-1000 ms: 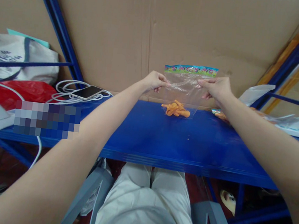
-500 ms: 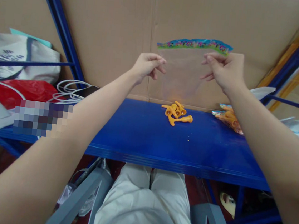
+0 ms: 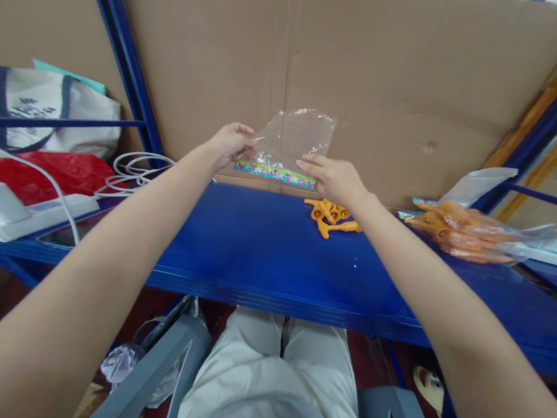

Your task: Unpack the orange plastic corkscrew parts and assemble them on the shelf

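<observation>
A clear plastic bag (image 3: pixel 294 134) hangs above the back of the table, its colourful printed strip at the lower edge and its clear end upward. My left hand (image 3: pixel 235 145) pinches the bag's left side near the strip. At the right side, my right hand (image 3: pixel 335 177) grips it, fingers lying across the plastic and the thumb mostly hidden. Below and right of the bag lies a small pile of orange plastic pieces (image 3: pixel 327 211), shaped like little hammers or horns, touched by neither hand.
Filled bags of orange pieces (image 3: pixel 457 233) lie on the right of the blue table (image 3: pixel 254 246). On the left are a white power strip (image 3: pixel 31 218), coiled cable (image 3: pixel 129 168), red plastic bag (image 3: pixel 61 174) and canvas tote (image 3: pixel 82 116). Cardboard (image 3: pixel 201 46) backs the table.
The bag has been turned over, its printed strip going from top to bottom. Both hands have moved left and lower. The orange pile stays put.
</observation>
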A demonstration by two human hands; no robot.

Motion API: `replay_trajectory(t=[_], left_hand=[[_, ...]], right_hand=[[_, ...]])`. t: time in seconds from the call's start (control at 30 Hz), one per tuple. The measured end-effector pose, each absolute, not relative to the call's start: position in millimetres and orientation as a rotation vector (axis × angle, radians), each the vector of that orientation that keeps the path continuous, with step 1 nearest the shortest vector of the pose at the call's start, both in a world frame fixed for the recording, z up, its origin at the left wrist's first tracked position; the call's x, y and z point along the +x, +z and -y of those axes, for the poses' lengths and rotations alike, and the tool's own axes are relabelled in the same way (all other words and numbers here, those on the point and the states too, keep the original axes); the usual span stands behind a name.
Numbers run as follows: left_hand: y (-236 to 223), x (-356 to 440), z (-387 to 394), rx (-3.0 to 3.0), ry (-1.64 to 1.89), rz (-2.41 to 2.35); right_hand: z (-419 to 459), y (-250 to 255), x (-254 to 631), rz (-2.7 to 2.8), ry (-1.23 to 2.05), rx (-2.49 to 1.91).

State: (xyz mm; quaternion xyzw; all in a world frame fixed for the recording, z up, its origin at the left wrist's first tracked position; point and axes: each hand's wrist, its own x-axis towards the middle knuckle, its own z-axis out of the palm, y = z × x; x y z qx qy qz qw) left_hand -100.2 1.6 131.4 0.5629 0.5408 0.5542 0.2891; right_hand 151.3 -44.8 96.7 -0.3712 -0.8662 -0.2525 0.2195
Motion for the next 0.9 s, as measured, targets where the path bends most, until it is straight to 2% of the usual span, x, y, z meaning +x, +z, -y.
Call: replay_trajectory(t=[0.2, 0.43, 0.53, 0.63, 0.8, 0.9], left_hand=[[90, -149, -19, 1.468, 1.424, -1.863], [40, -208, -16, 1.659, 0.957, -2.402], [34, -204, -11, 1.816, 0.899, -2.609], [36, -182, -7, 2.092, 0.723, -2.59], [39, -131, -5, 2.216, 0.186, -2.409], [31, -112, -6, 2.237, 0.106, -2.334]], right_hand=[[26, 54, 123, 2.649, -0.659, -1.092], [18, 30, 152, 2.718, -0.614, -1.239], [17, 29, 173, 2.722, -0.568, -1.239], [20, 29, 192, 2.708, -0.551, -1.199], [27, 27, 208, 2.609, -0.596, -1.247], [27, 22, 212, 2.628, -0.535, -1.24]])
